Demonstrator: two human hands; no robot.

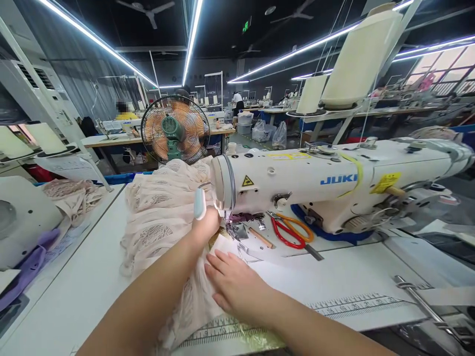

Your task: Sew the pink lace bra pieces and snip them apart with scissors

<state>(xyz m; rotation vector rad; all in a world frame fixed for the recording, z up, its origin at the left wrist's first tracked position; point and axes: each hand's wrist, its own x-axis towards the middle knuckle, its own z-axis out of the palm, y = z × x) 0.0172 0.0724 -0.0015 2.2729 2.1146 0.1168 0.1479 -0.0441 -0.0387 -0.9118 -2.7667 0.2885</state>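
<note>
A heap of pale pink lace fabric (159,212) lies on the white table (85,291) and runs under the needle of a white JUKI sewing machine (334,183). My left hand (205,222) reaches over the fabric to just beside the presser foot (234,230), fingers curled, one long pale blue nail raised; what it grips is hidden. My right hand (232,282) lies flat on the fabric in front of the needle, fingers stretched out and pressing the cloth down.
Red and orange scissors (291,231) and a small wooden stick (261,238) lie on the machine bed. A printed ruler (356,302) runs along the table's front. A standing fan (175,129) is behind the fabric. Large thread cones (356,59) stand at right. Other workstations and people are far back.
</note>
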